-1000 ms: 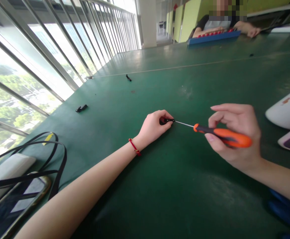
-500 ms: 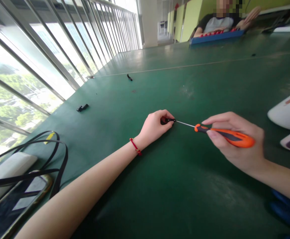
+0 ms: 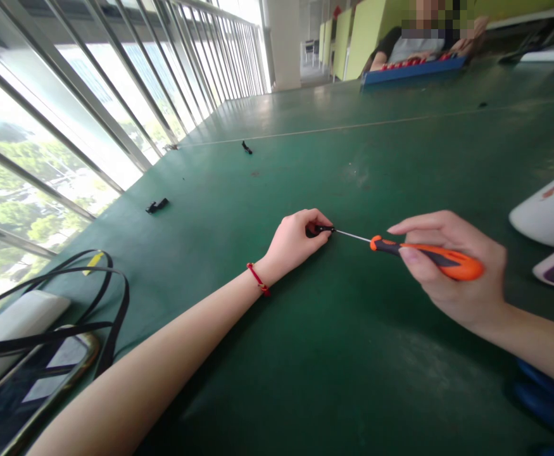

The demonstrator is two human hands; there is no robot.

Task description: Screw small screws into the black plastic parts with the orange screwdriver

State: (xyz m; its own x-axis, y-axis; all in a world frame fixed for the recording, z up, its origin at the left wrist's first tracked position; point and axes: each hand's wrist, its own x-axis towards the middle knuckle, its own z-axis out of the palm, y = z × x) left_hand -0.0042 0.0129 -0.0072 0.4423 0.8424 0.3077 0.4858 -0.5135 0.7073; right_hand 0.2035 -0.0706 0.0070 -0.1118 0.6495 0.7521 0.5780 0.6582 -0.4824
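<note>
My left hand (image 3: 300, 235) rests on the green table, its thumb and fingers closed on a small black part (image 3: 323, 228). Most of that part is hidden by the fingers, so its kind does not show. My right hand (image 3: 461, 269) holds an orange and dark grey screwdriver (image 3: 440, 258) by its handle, with the index finger lifted a little off it. The screwdriver lies nearly level, and its thin metal shaft points left, with the tip at the black part's right end.
Two small black pieces (image 3: 157, 206) (image 3: 247, 147) lie further back on the table (image 3: 305, 171). At left are a phone (image 3: 44, 386), a white block (image 3: 25, 332) and a black strap (image 3: 125, 297). White objects (image 3: 549, 209) stand at right. A person (image 3: 419, 47) sits behind a blue tray (image 3: 414, 71).
My right hand's fingers have shifted on the screwdriver handle, the index finger lifting slightly. My left hand and the black part stay in place.
</note>
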